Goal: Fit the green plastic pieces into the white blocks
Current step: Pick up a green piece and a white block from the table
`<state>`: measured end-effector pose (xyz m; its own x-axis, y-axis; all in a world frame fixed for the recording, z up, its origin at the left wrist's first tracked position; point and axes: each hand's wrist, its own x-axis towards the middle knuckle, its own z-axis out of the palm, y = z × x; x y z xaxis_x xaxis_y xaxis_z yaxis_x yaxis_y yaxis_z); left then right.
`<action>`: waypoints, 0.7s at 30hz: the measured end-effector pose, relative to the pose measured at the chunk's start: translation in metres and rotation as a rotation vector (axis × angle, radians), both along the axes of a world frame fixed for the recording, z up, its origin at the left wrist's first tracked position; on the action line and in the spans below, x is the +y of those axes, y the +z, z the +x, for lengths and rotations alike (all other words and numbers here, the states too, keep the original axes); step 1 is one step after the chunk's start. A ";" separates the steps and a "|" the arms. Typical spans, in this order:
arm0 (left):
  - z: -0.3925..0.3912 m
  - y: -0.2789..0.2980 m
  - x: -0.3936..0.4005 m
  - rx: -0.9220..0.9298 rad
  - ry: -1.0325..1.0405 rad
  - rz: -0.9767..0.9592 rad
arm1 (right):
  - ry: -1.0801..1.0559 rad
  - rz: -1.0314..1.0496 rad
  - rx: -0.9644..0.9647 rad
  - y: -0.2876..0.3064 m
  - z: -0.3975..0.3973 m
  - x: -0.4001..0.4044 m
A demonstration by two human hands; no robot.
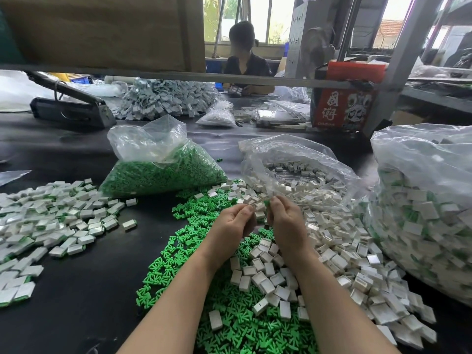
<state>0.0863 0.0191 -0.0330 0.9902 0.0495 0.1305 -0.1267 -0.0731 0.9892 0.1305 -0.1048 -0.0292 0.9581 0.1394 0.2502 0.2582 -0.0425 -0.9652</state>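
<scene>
Both my hands are raised over the middle of the black table. My left hand (236,222) pinches a small white block (251,207) at its fingertips. My right hand (283,221) pinches a green plastic piece (266,203) just right of that block; the two parts are nearly touching. Beneath my wrists lies a heap of loose green pieces (184,254), with loose white blocks (265,279) mixed in and spreading to the right.
Fitted white-and-green blocks (51,221) cover the left. A clear bag of green pieces (163,172) lies behind, an open bag of white blocks (301,172) beside it, a big full bag (424,213) at right. A person (245,60) sits across the table.
</scene>
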 end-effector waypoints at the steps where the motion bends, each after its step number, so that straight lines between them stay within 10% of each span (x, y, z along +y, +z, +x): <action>1: 0.000 0.000 -0.001 0.001 -0.012 -0.018 | 0.019 -0.002 -0.006 0.001 -0.001 0.001; 21: 0.002 -0.001 -0.002 -0.061 -0.034 -0.106 | 0.096 0.034 -0.010 -0.001 -0.005 0.007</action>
